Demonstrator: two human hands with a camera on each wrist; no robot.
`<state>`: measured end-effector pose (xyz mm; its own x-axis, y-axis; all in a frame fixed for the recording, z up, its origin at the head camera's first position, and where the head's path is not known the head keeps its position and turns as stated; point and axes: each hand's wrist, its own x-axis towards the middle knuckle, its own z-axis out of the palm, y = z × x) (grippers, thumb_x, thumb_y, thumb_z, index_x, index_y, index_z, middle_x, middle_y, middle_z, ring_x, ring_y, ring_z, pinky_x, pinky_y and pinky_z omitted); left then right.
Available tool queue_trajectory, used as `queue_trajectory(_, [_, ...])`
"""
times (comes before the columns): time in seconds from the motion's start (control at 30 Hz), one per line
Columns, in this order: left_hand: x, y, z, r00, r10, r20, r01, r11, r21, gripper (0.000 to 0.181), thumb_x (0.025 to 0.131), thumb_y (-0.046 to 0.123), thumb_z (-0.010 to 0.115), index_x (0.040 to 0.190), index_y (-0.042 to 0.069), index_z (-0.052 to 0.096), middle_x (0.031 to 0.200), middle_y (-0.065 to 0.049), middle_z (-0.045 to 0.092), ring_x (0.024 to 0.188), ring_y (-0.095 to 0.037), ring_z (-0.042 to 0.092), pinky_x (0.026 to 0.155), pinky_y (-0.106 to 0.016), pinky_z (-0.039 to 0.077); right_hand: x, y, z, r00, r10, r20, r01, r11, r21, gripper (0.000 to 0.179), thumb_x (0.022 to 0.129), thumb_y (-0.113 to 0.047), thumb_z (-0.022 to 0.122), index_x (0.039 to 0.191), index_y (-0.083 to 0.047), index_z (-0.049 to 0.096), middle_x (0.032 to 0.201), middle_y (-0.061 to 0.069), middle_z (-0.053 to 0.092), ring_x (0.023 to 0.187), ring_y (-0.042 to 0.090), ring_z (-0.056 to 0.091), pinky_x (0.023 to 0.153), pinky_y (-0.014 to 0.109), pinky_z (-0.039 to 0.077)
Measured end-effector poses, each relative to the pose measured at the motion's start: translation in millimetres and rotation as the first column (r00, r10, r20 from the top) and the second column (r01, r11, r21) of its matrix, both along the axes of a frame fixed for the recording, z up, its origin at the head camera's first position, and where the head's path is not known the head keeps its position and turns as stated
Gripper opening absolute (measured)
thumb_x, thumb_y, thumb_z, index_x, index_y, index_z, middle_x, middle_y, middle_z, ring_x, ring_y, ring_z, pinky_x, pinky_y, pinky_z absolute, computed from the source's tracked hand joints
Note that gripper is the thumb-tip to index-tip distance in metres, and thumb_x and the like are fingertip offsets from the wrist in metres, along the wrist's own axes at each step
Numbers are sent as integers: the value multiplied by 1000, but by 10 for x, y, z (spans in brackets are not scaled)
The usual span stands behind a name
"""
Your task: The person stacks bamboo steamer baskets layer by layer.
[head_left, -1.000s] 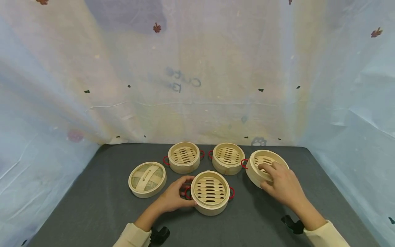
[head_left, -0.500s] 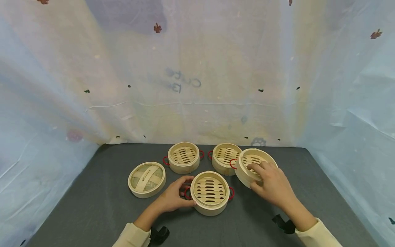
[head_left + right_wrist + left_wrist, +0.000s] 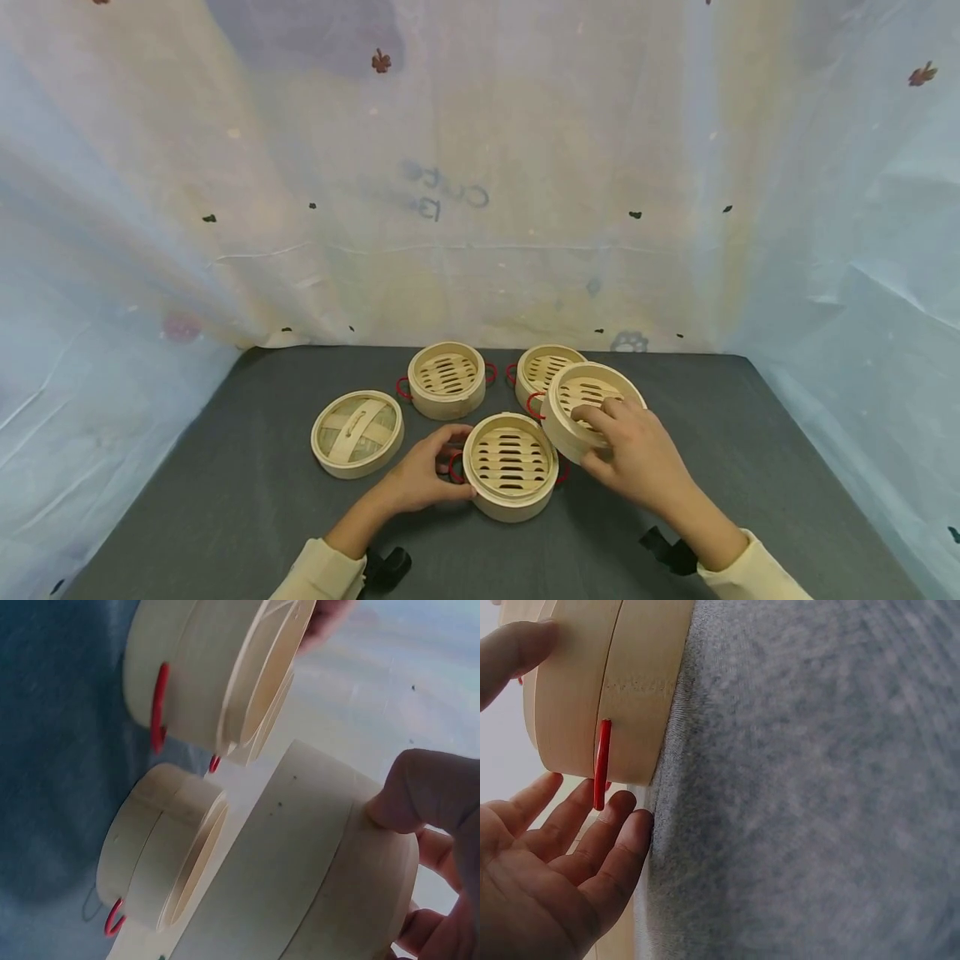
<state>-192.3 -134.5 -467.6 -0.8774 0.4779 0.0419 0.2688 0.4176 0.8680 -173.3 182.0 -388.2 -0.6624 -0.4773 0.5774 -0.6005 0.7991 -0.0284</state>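
Observation:
In the head view, a round bamboo steamer basket (image 3: 510, 510) with red handles and a slatted floor stands on the dark table. My left hand (image 3: 420, 477) holds it from the left, thumb on its near side and fingers around the handle side. The left wrist view shows the thumb touching the basket wall (image 3: 574, 697) beside one red handle (image 3: 601, 765). My right hand (image 3: 637, 457) grips the rim of a second steamer basket (image 3: 558, 429), tilted and raised above the table. Its thumb presses the outer wall (image 3: 300, 855) in the right wrist view; the fingertips are partly hidden.
Two more steamer baskets stand at the back, one centre-left (image 3: 447, 408) and one to its right (image 3: 527, 385), partly covered by the raised basket. A woven bamboo lid (image 3: 356, 433) lies left of my left hand. A pale sheet (image 3: 480, 283) hangs behind the table (image 3: 247, 500).
My right hand has carried its tilted steamer basket leftward, from the right side to just beside the front basket. The left hand and the basket it holds have stayed in place.

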Motion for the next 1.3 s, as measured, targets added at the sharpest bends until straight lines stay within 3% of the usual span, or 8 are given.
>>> queue_trajectory(0.17, [10, -1, 20, 1000, 0, -3, 0, 1000, -5, 79, 76, 18, 82, 143, 9, 41, 138, -13, 51, 119, -32, 55, 88, -42, 50, 25, -107, 1, 1000, 28, 10, -27, 1000, -2, 42, 62, -16, 72, 103, -24, 68, 79, -9, 52, 69, 7, 45, 61, 27, 36])
queue_trajectory(0.57, [-5, -9, 19, 1000, -14, -8, 14, 1000, -2, 82, 75, 31, 82, 143, 17, 40, 138, -4, 51, 118, -24, 57, 87, -31, 50, 85, -329, -9, 997, 82, 9, -82, 997, -10, 43, 61, -16, 74, 103, -25, 68, 76, -11, 48, 67, 7, 45, 60, 25, 38])
queue_trajectory(1.03, [-2, -11, 21, 1000, -10, -18, 10, 1000, -13, 82, 75, 28, 82, 143, 11, 39, 140, -12, 49, 119, -28, 57, 87, -34, 51, 151, -578, -39, 987, 164, 6, -163, 986, -13, 45, 60, -18, 77, 103, -25, 67, 79, -9, 50, 73, 10, 49, 67, 31, 42])
queue_trajectory(1.3, [-6, -13, 25, 1000, -15, -16, 15, 1000, -4, 79, 75, 30, 82, 141, 17, 41, 135, -8, 53, 116, -26, 58, 86, -33, 52, 183, -688, -59, 984, 170, 48, -171, 985, 1, 44, 63, -19, 77, 105, -26, 67, 83, -10, 53, 75, 10, 48, 71, 32, 44])
